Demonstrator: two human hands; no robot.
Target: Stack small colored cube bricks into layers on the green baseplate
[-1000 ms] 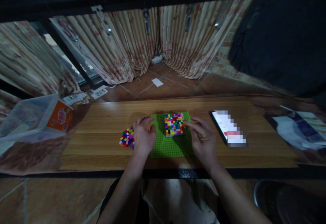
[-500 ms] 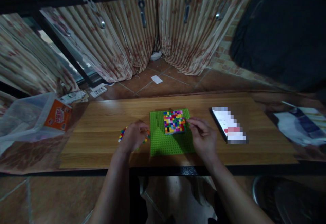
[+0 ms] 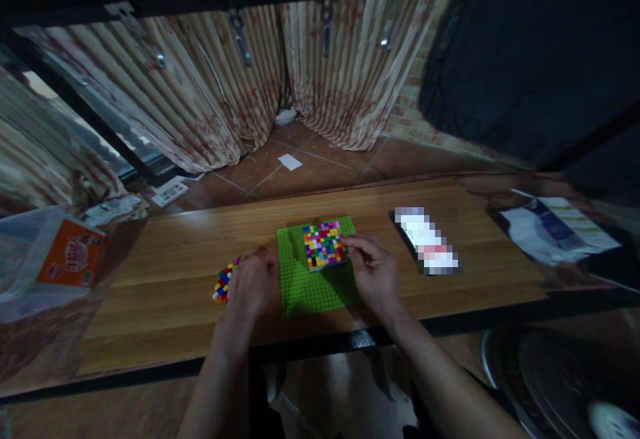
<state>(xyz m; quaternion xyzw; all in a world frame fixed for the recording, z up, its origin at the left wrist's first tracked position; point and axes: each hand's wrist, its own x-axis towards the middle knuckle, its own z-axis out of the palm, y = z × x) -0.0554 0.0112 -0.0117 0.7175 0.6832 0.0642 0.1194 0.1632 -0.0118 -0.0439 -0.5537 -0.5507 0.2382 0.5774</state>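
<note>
A square block of small multicoloured toy bricks (image 3: 324, 244) stands on a green studded baseplate (image 3: 320, 296), toward its far side. At the block's right edge is my right hand (image 3: 376, 276), its thumb and forefinger pinched together. Whatever lies between those fingertips is too small to make out. My left hand (image 3: 251, 284) hovers over or rests on a pile of loose toy bricks (image 3: 223, 282), left of the baseplate. Its fingers are curled inward and hide part of the pile, so anything in them cannot be seen.
A phone (image 3: 425, 239) with a lit screen lies right of the baseplate on the wooden table (image 3: 175, 279). To the left stands a clear plastic box (image 3: 30, 259) with an orange label. White and blue packaging (image 3: 557, 226) sits at the right. Curtains (image 3: 215, 86) hang beyond.
The whole view has shifted, so the table appears farther left and slightly tilted. My left fingers have drawn in over the brick pile, and my right fingertips are closer against the block's edge.
</note>
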